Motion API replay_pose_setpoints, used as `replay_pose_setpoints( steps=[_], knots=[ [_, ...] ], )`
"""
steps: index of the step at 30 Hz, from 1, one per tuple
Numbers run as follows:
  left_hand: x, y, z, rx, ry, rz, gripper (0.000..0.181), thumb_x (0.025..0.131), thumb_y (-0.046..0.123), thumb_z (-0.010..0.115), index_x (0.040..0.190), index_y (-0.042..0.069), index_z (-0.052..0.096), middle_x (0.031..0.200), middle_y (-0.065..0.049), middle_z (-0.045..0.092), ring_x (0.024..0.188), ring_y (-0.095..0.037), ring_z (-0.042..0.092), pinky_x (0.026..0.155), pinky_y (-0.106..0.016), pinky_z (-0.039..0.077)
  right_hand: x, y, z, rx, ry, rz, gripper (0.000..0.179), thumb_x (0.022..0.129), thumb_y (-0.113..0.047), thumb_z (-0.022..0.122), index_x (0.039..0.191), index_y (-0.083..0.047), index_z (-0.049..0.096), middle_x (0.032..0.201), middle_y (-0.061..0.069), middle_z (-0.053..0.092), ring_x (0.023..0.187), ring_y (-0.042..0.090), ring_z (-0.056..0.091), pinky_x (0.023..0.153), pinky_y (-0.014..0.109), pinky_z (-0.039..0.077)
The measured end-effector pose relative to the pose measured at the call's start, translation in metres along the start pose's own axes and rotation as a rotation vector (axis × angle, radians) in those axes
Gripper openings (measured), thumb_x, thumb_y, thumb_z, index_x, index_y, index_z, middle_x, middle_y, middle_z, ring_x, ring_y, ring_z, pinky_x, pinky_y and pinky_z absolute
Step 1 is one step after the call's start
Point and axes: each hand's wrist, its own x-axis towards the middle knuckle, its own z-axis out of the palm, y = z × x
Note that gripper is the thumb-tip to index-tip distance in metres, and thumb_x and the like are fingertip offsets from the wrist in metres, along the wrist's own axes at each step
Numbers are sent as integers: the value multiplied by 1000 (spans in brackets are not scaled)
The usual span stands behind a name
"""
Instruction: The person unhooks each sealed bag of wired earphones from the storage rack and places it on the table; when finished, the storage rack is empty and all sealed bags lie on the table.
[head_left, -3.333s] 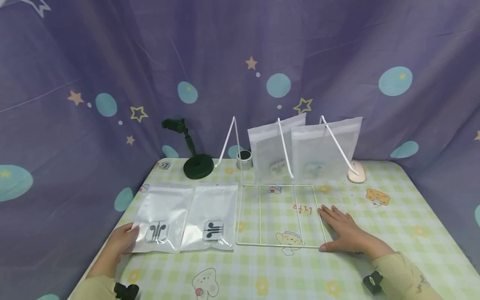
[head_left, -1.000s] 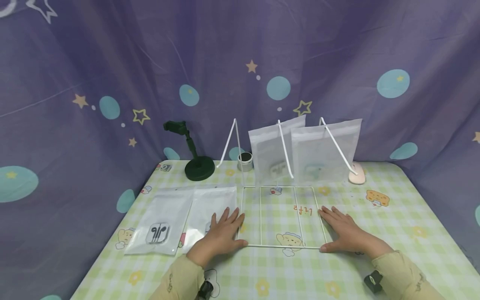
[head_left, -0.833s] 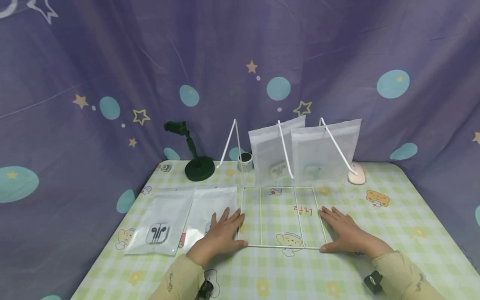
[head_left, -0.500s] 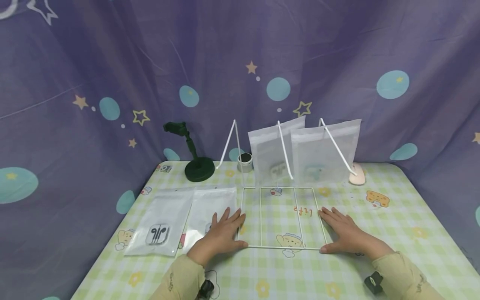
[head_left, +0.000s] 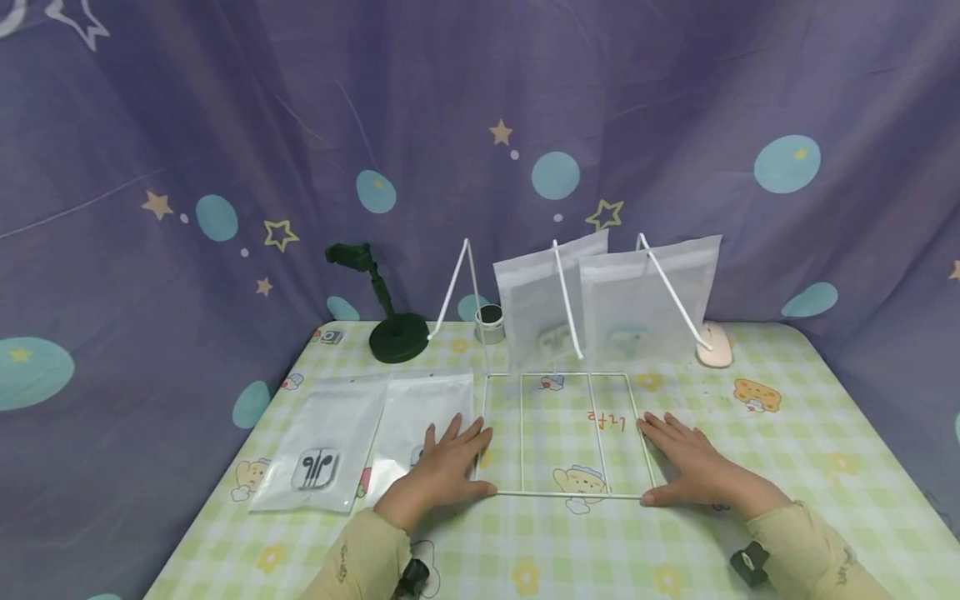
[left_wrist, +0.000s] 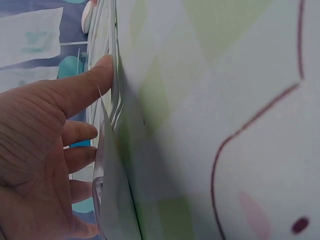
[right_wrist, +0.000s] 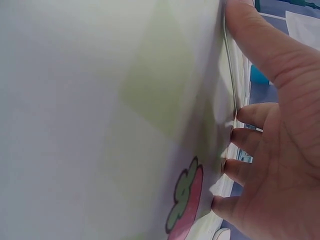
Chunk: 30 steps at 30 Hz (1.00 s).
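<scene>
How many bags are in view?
4: left hanging bag and right hanging bag on the rack; left of it lie outer bag and, partly covered by the left hand, inner bag. Others may be hidden.

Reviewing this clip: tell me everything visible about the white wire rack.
The white rack looks like coated metal wire. It stands upright on the table: a flat rectangular base with two inner wires, and three slanting prongs above. The left prong is bare; one frosted bag hangs on the middle prong, another on the right. The left hand touches the base's near left corner, the right hand its near right.
</scene>
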Motion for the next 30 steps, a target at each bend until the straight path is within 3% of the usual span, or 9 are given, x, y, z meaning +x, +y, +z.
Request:
replay_pose_setpoints(
  steps=[9,15,20,23,26,28,30],
  knots=[
    [-1,-1,1,-10,7,11,84,82,54,72,149,13,42,156,-12,32,145,-43,17,105,-73,10,-1,0,-2,-7,11,-21,113,69,-61,78,149,4,32,154,28,25,139,55,16,101,76,13],
    [-2,-2,2,-17,3,16,83,83,53,72,150,16,42,156,-12,32,145,-43,16,106,-73,9,-1,8,-7,12,52,-38,96,78,-57,73,144,4,40,147,30,37,135,54,29,103,67,27],
    [-1,-4,3,-22,11,13,84,82,54,72,150,15,41,156,-11,32,145,-42,16,106,-73,8,-3,11,-17,44,86,23,78,87,-49,68,142,2,46,140,26,49,126,48,46,98,59,40],
    [-1,-5,4,-24,13,14,84,82,54,72,150,15,41,156,-11,32,145,-42,16,106,-73,9,-5,14,-23,47,143,78,66,90,-45,67,136,0,54,131,24,57,119,45,53,92,57,45],
    [-1,-5,4,-27,10,16,84,82,54,72,149,15,42,156,-11,32,145,-42,16,106,-73,9,-7,17,-29,33,225,120,43,92,-39,67,118,-5,65,118,21,64,110,44,59,85,56,48],
    [0,-5,4,-30,8,16,84,82,54,72,150,15,42,157,-11,31,145,-42,16,106,-72,9,-8,20,-34,18,289,145,31,93,-37,66,105,-9,67,110,19,67,105,45,60,81,56,49],
    [0,-5,3,-31,10,16,83,82,54,72,150,15,42,157,-10,31,145,-42,15,106,-72,8,-7,22,-38,25,340,170,27,95,-35,65,102,-9,64,108,20,67,104,47,60,79,57,48]
  ],
)
